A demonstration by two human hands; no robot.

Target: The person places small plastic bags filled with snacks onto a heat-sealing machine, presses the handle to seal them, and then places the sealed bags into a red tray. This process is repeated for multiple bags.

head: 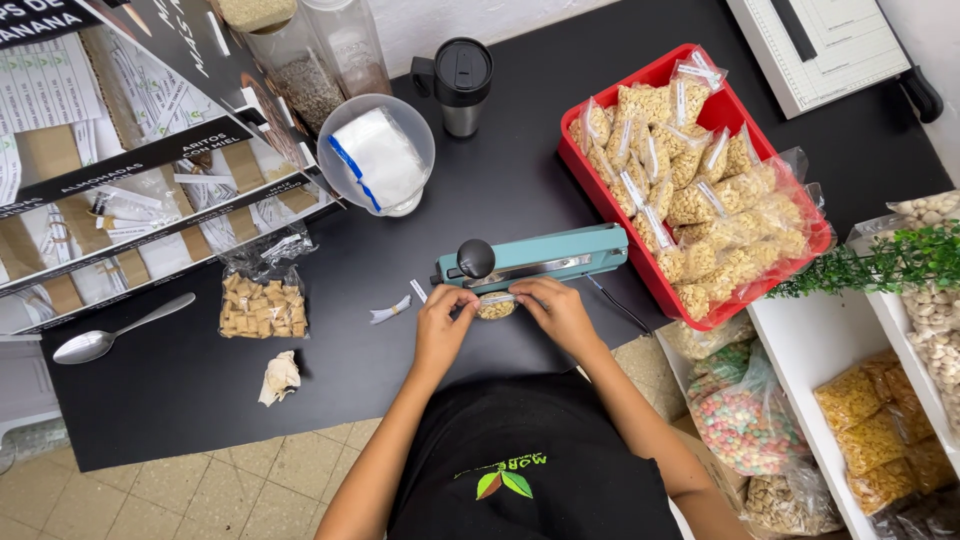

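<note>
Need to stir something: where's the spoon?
In the head view, the spoon lies at the table's left end, left of the snack bag, below the label rack.

The small clear bag point(496, 307) is mostly covered by the left hand point(441, 328) and right hand point(553, 312), its contents too small to identify. The sealer point(535, 259) hides the bag's top edge (no telling if the arm is fully down). The paper cutter point(825, 40) runs off the top edge, and the shelf bags point(880, 440) off the right.
</note>
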